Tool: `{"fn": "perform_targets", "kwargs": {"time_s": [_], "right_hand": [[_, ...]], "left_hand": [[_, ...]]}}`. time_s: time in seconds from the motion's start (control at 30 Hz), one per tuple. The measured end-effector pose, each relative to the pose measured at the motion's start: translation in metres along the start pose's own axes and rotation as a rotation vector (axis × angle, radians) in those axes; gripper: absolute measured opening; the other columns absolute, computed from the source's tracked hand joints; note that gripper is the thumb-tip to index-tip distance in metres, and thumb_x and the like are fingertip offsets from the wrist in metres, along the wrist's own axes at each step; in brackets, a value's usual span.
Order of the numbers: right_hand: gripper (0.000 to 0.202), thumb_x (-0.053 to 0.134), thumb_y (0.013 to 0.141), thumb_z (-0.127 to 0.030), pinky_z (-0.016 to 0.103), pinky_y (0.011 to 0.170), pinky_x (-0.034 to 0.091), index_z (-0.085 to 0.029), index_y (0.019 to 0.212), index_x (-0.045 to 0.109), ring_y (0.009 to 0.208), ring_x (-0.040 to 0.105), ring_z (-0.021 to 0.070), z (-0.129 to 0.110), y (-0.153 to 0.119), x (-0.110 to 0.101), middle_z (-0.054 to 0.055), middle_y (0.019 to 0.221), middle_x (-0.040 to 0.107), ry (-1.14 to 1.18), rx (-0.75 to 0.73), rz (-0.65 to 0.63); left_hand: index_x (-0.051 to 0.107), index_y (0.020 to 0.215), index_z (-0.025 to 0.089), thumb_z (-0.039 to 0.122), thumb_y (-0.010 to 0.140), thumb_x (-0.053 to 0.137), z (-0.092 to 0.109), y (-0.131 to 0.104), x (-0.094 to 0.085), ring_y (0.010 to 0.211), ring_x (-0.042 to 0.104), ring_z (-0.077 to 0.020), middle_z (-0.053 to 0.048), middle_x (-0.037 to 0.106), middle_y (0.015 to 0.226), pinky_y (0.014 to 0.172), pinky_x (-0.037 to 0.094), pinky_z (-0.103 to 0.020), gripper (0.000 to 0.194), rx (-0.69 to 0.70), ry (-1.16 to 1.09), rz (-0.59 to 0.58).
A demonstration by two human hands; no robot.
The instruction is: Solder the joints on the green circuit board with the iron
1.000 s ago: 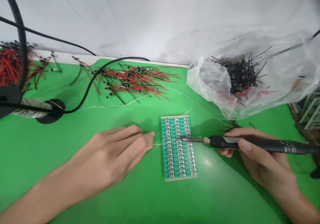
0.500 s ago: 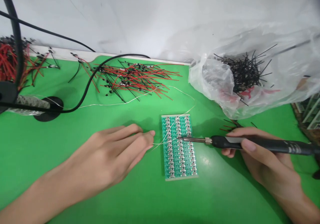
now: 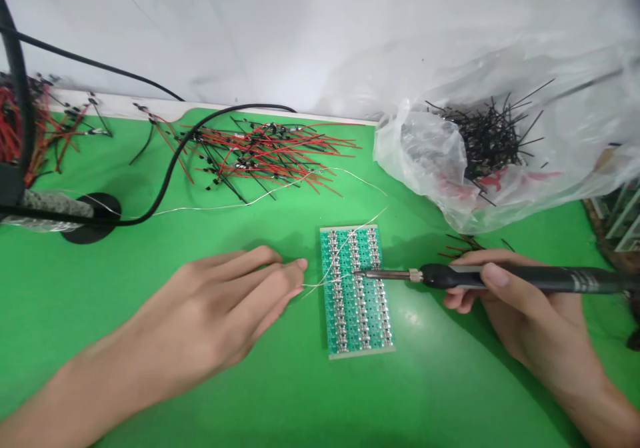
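Green tabletop, circuit board, seemingly white wall

The board lies between left hand and right hand. Wires are behind the left, bag behind the right.

Gry wall bhnd grn tbl

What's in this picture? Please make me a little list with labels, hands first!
Left hand: holds thin silvery wire
Right hand: holds black, pen-shaped soldering iron
Iron's tip: at middle silvery column of green rectangular circuit board
Behind board: loose red and black wires
Back right: translucent plastic bag containing thin black pieces
Far left: spool with round black flange
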State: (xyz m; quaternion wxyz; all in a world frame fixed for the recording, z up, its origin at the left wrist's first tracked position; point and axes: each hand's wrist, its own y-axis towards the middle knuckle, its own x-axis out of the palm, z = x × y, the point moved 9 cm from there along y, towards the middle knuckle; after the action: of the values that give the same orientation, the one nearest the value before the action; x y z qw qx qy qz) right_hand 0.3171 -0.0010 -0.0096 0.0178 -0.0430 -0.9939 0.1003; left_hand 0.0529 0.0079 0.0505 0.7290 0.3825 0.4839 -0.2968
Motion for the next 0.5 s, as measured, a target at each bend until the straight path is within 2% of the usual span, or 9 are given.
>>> {"fn": "perform_targets", "kwargs": {"time_s": [0.23,0.5], "right_hand": [[0.016,0.076,0.081,-0.036,0.020,0.047,0.059,-0.022,0.083,0.082,0.051,0.071,0.0159,0.0031,0.0027,-0.0050,0.004,0.063,0.077,0.061,0.037,0.038],[0.015,0.077,0.080,-0.036,0.023,0.050,0.059,-0.023,0.086,0.082,0.054,0.070,0.0168,-0.0023,0.0010,-0.0002,0.005,0.064,0.077,0.039,0.010,-0.010]], "left_hand": [[0.059,0.107,0.010,0.017,0.101,0.047,0.0004,0.0001,0.0005,0.080,0.067,-0.0186,-0.009,0.070,0.087,0.064,0.058,-0.031,0.015,0.010,0.010,0.000],[0.059,0.108,0.012,0.017,0.103,0.043,-0.0006,-0.0007,0.0021,0.083,0.067,-0.0194,-0.008,0.071,0.090,0.065,0.059,-0.032,0.018,0.019,0.006,-0.007]]}}
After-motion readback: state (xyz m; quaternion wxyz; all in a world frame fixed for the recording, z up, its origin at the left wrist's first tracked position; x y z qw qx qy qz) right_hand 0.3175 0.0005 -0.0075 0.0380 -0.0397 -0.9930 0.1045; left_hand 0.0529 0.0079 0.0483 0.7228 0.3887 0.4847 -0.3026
